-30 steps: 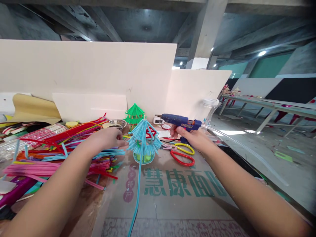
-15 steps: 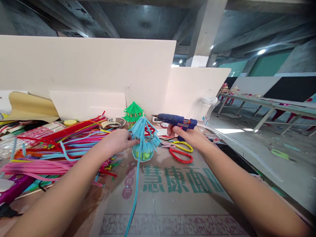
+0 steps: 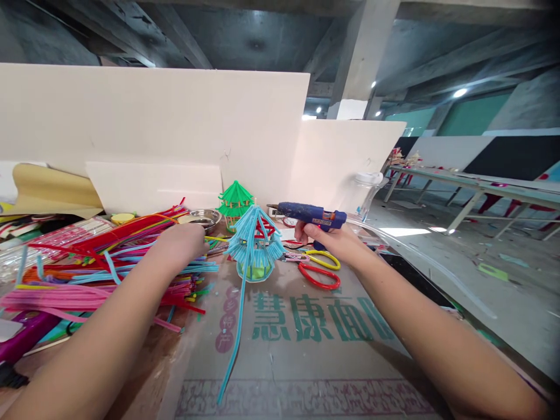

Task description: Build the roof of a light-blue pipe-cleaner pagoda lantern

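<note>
table [image 3: 144,373] | cardboard sheet [image 3: 306,350] | pipe cleaners [image 3: 87,274] | scissors [image 3: 321,269]

Both forearms are bare from the picture's lower edge to the wrists, with no sleeve, watch, band or glove showing. The left hand [image 3: 181,244] and right hand [image 3: 335,240] are bare too, no rings to be seen

Blue glue gun [image 3: 311,213] in my right hand [image 3: 333,240] — held level above the table, nozzle pointing left, red light glowing on its body; light-blue pipe-cleaner pavilion [image 3: 254,245] stands upright on the printed cardboard, fringed roof, green inside — one long blue strand trailing toward me; my left hand [image 3: 184,244] just left of it, not touching.
</note>
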`<control>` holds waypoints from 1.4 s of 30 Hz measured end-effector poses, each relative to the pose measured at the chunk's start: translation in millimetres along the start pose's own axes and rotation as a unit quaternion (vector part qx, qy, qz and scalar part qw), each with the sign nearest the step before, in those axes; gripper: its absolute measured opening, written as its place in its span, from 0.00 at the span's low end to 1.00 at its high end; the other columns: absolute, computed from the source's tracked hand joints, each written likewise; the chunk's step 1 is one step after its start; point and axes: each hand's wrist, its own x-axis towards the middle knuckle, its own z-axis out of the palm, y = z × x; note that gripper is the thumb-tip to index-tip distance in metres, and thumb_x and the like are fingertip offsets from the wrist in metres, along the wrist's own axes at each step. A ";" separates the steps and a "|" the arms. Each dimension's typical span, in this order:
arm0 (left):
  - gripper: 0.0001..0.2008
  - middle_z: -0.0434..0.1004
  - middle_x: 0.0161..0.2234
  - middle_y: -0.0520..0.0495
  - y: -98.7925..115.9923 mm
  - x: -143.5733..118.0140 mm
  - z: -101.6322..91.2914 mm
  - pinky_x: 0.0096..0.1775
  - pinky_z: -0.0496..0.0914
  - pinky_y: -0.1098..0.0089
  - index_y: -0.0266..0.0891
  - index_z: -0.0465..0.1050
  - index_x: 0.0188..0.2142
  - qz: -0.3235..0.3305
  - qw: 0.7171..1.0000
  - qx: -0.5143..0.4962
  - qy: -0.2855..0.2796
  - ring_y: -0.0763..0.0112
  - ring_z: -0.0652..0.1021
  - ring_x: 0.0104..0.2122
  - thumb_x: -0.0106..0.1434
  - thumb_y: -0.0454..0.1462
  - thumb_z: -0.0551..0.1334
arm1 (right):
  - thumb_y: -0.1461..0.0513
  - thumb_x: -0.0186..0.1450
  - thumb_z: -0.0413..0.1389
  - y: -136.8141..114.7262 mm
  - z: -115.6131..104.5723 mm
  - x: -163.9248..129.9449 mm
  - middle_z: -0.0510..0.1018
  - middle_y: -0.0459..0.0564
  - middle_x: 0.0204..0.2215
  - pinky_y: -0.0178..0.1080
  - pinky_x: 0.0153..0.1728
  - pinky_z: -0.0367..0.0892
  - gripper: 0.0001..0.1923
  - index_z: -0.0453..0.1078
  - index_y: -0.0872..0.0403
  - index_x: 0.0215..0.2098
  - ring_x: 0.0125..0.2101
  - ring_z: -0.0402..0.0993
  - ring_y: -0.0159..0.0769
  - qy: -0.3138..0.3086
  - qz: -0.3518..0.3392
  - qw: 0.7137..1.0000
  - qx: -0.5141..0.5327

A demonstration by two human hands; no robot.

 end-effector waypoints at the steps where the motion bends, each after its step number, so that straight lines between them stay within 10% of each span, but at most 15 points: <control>1: 0.10 0.78 0.29 0.38 -6.4 2.9 1.1 0.36 0.67 0.62 0.37 0.76 0.29 -0.009 1.000 0.001 0.022 0.52 0.79 0.34 0.58 0.37 0.56 | 0.41 0.65 0.52 0.5 0.4 0.0 0.80 0.52 0.32 0.39 0.36 0.70 0.26 0.75 0.55 0.36 0.32 0.76 0.37 -0.007 -0.003 1.000 0.003; 6: 0.17 0.81 0.44 0.40 -13.7 17.4 2.9 0.41 0.68 0.64 0.40 0.76 0.44 -0.012 0.994 -0.048 0.095 0.55 0.79 0.43 0.61 0.34 0.52 | 0.44 0.68 0.51 3.1 1.7 -0.3 0.82 0.52 0.42 0.44 0.45 0.71 0.23 0.76 0.52 0.44 0.41 0.79 0.41 -0.035 -0.022 0.999 0.034; 11: 0.16 0.82 0.39 0.46 20.0 10.1 -16.5 0.38 0.68 0.69 0.40 0.76 0.41 0.029 0.949 -0.226 0.219 0.64 0.79 0.37 0.65 0.46 0.54 | 0.47 0.68 0.53 2.6 1.4 -0.4 0.82 0.52 0.40 0.45 0.45 0.72 0.19 0.76 0.51 0.42 0.42 0.78 0.42 -0.019 -0.029 0.999 0.037; 21: 0.17 0.79 0.29 0.46 74.7 2.6 -19.3 0.29 0.56 0.67 0.41 0.72 0.30 0.072 0.982 -0.089 0.150 0.60 0.76 0.31 0.64 0.50 0.56 | 0.47 0.67 0.54 4.6 2.4 1.5 0.81 0.52 0.38 0.43 0.44 0.73 0.19 0.73 0.53 0.41 0.40 0.78 0.40 -0.010 -0.017 0.997 0.074; 30: 0.09 0.79 0.27 0.47 42.9 7.6 -21.5 0.31 0.64 0.68 0.41 0.71 0.29 0.014 0.965 -0.194 0.177 0.62 0.78 0.30 0.60 0.42 0.56 | 0.46 0.68 0.53 -1.2 2.0 -0.5 0.81 0.52 0.37 0.42 0.43 0.72 0.19 0.73 0.53 0.39 0.39 0.78 0.39 -0.005 -0.042 0.996 0.078; 35: 0.18 0.81 0.31 0.48 21.5 24.0 -8.5 0.33 0.70 0.69 0.37 0.68 0.50 0.040 0.907 -0.395 0.139 0.67 0.79 0.28 0.61 0.39 0.55 | 0.45 0.67 0.52 -3.6 4.0 -1.9 0.82 0.53 0.37 0.41 0.41 0.72 0.21 0.73 0.53 0.40 0.39 0.79 0.40 -0.007 -0.046 0.998 0.048; 42: 0.28 0.77 0.53 0.42 37.5 39.0 16.6 0.51 0.68 0.66 0.35 0.71 0.56 0.096 0.898 -0.398 0.162 0.59 0.75 0.52 0.65 0.51 0.53 | 0.45 0.69 0.49 -2.0 5.3 -1.8 0.81 0.51 0.34 0.40 0.40 0.70 0.23 0.74 0.54 0.35 0.38 0.77 0.41 -0.026 -0.035 0.999 -0.015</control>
